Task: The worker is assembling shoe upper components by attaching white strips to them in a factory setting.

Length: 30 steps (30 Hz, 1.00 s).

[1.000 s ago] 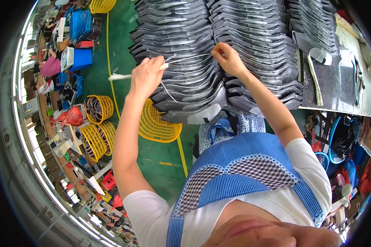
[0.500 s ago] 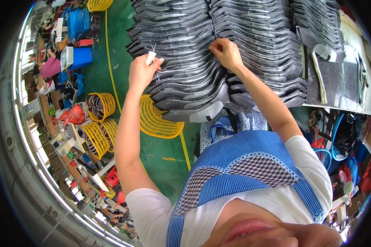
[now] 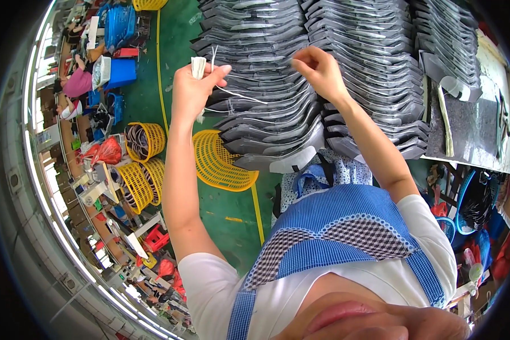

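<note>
My left hand [image 3: 190,93] is closed around a folded bundle of thin white strips [image 3: 198,67], above the left edge of the nearest row of pieces. Loose strand ends stick up past the fingers, and one white strand [image 3: 242,96] trails rightward over the row. That row is made of overlapping dark grey, curved flat pieces [image 3: 266,116] with shiny, paler parts. Over the gap between this row and the middle one [image 3: 368,73], my right hand [image 3: 323,72] has its thumb and fingertips pinched together. Whatever is between those fingertips is too small to make out.
A third row of grey pieces [image 3: 450,51] lies at the right, beside a dark sheet [image 3: 464,122] with a pale strip [image 3: 445,122] on it. A yellow basket [image 3: 224,170] stands below the left edge. More yellow baskets [image 3: 133,187] and blue crates [image 3: 122,73] stand farther left.
The bundle in my left hand now shows more fully, and a loose strand stretches over the pieces. My right hand has lifted a little from the row's edge. The whole view has shifted slightly.
</note>
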Motion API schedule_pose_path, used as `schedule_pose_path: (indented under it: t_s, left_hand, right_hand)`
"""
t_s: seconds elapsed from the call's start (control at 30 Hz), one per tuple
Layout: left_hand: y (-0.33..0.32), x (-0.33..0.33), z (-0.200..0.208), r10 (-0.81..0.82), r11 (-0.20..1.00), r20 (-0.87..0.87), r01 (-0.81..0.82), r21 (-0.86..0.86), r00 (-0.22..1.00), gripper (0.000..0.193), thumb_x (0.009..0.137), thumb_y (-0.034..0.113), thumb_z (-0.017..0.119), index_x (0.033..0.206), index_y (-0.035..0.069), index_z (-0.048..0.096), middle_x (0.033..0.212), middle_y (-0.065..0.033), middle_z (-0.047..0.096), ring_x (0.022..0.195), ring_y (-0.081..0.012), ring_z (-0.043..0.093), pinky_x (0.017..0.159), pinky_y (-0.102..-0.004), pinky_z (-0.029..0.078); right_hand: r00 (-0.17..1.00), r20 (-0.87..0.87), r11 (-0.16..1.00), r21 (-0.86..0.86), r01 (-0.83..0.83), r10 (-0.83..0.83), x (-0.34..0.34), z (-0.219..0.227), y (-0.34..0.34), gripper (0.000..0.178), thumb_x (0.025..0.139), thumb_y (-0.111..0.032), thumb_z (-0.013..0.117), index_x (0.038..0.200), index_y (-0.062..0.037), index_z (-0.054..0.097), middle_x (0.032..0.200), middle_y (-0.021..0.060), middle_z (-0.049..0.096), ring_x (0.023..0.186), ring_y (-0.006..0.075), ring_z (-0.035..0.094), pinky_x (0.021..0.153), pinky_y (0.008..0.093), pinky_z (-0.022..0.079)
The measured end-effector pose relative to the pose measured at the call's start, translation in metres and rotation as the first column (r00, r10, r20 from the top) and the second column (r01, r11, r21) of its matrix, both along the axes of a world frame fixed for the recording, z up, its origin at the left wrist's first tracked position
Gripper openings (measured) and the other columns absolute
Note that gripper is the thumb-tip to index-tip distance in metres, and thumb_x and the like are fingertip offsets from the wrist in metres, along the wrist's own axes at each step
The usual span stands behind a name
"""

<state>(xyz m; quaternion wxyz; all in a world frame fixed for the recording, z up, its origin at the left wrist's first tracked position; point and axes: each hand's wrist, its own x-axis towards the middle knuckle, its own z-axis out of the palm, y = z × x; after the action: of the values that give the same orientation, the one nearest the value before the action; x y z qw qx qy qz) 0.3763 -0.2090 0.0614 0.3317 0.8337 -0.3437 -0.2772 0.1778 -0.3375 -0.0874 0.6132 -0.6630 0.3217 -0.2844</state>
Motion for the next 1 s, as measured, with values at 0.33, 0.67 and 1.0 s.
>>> schedule_pose_path:
  t_s: [0.33,0.67,1.0]
  left_hand:
    - [0.011,-0.054,0.031,-0.12,0.971,-0.215,0.069,-0.228,0.969,0.021,0.087,0.023,0.069,0.077,0.004,0.066,0.063,-0.0025,0.064,0.049,-0.0015,0.045,0.046,-0.0176,0.033]
    - [0.054,-0.017,0.024,0.141,0.653,-0.178,-0.227,-0.723,0.974,0.023,0.099,0.023,0.049,0.092,0.002,0.057,0.088,-0.0054,0.062,0.069,-0.0095,0.054,0.062,-0.023,0.044]
    - [0.026,-0.089,0.016,-0.302,0.953,-0.272,0.288,-0.094,0.914,0.037,0.077,0.01,0.076,0.11,0.003,0.061,0.075,0.0017,0.063,0.056,-0.0012,0.045,0.052,-0.0188,0.04]
  right_hand:
    - [0.819,0.52,0.862,0.274,-0.427,0.241,0.035,0.11,0.014,0.012,0.086,-0.016,0.069,0.087,-0.0048,0.071,0.068,-0.0046,0.06,0.06,0.0021,0.047,0.054,0.0181,0.038]
    - [0.988,-0.149,0.975,-0.224,0.008,-0.043,-0.043,0.007,0.0,0.015,0.086,-0.014,0.067,0.087,0.0011,0.068,0.068,0.0003,0.063,0.059,0.0046,0.049,0.054,0.0213,0.042]
    - [0.899,0.375,0.938,0.166,-0.306,0.227,-0.041,0.075,0.048,0.008,0.085,-0.01,0.069,0.085,-0.0018,0.069,0.077,-0.0004,0.061,0.066,0.0038,0.051,0.058,0.02,0.041]
